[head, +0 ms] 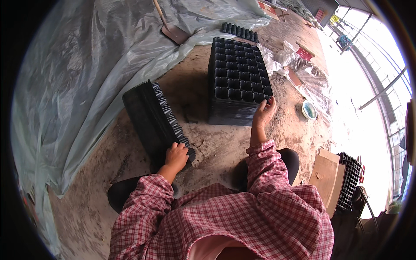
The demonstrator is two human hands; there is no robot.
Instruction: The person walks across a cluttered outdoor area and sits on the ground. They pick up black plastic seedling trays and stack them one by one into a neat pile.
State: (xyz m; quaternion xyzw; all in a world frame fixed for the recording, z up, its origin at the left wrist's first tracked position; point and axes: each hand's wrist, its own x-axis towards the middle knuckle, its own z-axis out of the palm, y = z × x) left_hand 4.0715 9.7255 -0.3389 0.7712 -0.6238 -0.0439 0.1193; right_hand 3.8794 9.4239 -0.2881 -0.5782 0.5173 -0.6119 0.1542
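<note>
A stack of nested black plastic seedling trays (146,117) lies on its side on the ground at the left, its ribbed cell edges facing right. My left hand (177,155) is curled over the near end of this stack. Right of it stands a taller stack of seedling trays (239,74), its square cells facing up. My right hand (265,113) is at the near right corner of that stack's top tray, thumb and fingertips against the rim. Whether those fingers pinch the rim is hard to see.
Plastic sheeting (84,65) covers the left side, with a shovel (175,34) resting on it. Another black tray (240,32) lies behind the tall stack. To the right are a bowl (309,110), crumpled clear film (312,81), cardboard (324,174) and a small-celled tray (348,178).
</note>
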